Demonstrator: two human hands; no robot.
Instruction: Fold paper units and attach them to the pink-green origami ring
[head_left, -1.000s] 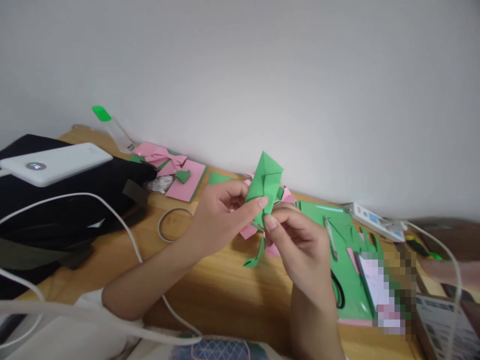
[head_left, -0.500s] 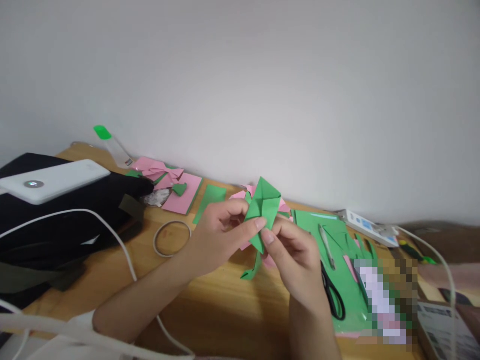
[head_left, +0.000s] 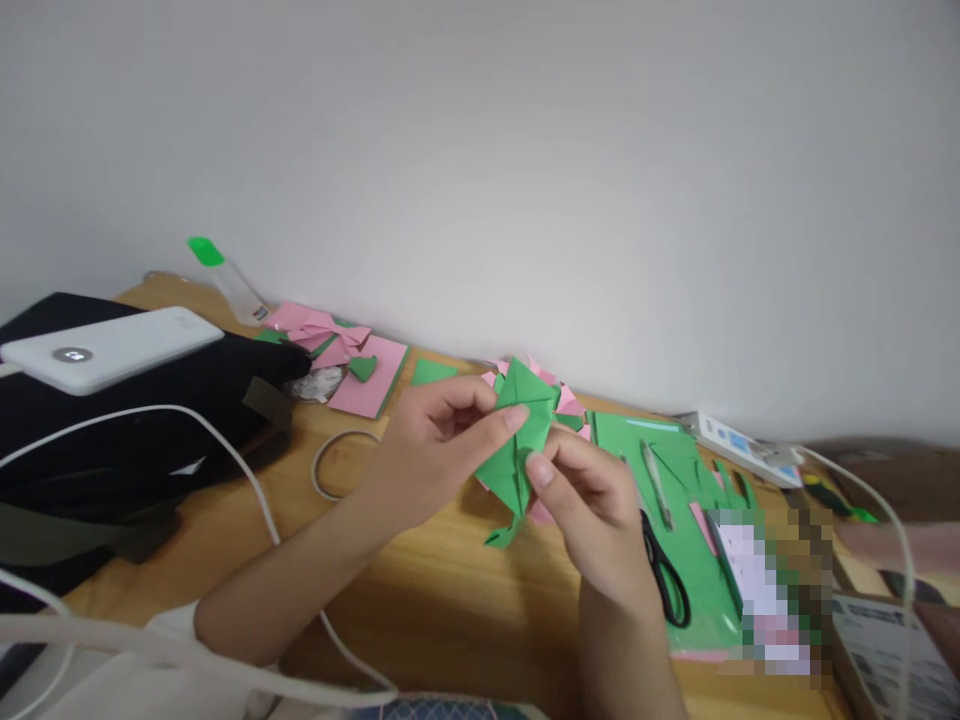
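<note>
Both my hands hold a folded green paper [head_left: 519, 425] above the wooden table. My left hand [head_left: 442, 440] pinches its upper left part, thumb lying across the front. My right hand [head_left: 589, 500] grips the lower right edge between thumb and fingers. The paper shows crossing creases and a pointed top. Below it lies a curled green paper piece [head_left: 501, 537]; whether the two touch I cannot tell. Behind the held paper, pink and green folded paper [head_left: 568, 400] is partly hidden.
On the right lie green sheets [head_left: 701, 590], black-handled scissors [head_left: 666, 575] and a pen-like cutter [head_left: 657, 485]. A power strip [head_left: 742, 448] stands by the wall. At left are a tape ring [head_left: 322, 465], a white power bank [head_left: 112, 350] on black cloth, a loose cable [head_left: 255, 500] and pink paper [head_left: 375, 375].
The green paper has turned slightly and dropped a little, showing more of its lower part. My right thumb has moved a little along its edge. The view has shifted slightly.
</note>
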